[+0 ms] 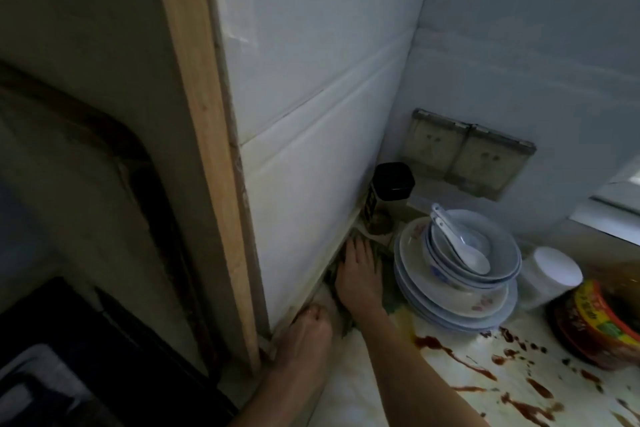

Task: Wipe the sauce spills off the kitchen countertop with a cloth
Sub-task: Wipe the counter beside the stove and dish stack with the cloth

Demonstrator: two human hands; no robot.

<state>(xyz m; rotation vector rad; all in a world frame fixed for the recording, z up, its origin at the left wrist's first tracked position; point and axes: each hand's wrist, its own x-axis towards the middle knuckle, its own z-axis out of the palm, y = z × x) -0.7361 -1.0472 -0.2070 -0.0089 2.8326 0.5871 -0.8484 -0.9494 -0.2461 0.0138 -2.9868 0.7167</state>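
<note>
Cloth [389, 303], green, lies on the countertop [346, 392] against the wall, at nine o'clock from the dish stack [453, 291]. Our right hand [360, 276] presses it with straight fingers. Our left hand [308, 324] curls at its seven o'clock, and we cannot tell whether it grips. We judge wiping barely begun: the sauce spills [446, 350] at five o'clock call for a sweep their way.

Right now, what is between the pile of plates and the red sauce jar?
A white tub sits between them, a little further back, as the head view shows.
</note>
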